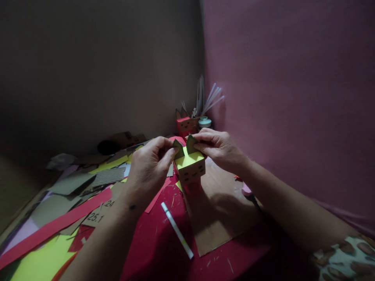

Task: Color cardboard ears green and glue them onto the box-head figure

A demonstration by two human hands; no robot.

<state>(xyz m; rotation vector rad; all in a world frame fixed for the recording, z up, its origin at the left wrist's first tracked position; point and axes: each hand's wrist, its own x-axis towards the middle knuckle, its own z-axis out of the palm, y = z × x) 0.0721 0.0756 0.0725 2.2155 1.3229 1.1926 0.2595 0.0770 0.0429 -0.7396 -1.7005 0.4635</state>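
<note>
A small cardboard animal figure (191, 171) with a yellow top, a drawn face and a red lower part stands in front of me. Two dark green pointed ears rise from its top. My left hand (152, 164) pinches the left ear (178, 149) between thumb and fingers. On the other side, my right hand (215, 145) has its thumb and fingers closed on the right ear (191, 143). Beneath the figure lies a flat brown cardboard sheet (222, 218). A white marker (177, 230) rests on the red table surface nearby.
Paper strips and cardboard scraps (70, 210) cover the left side. At the back stand a similar red figure (185, 124), a pale green-lidded jar (204, 122) and several white sticks (213, 97). A pink wall (293, 97) borders the right.
</note>
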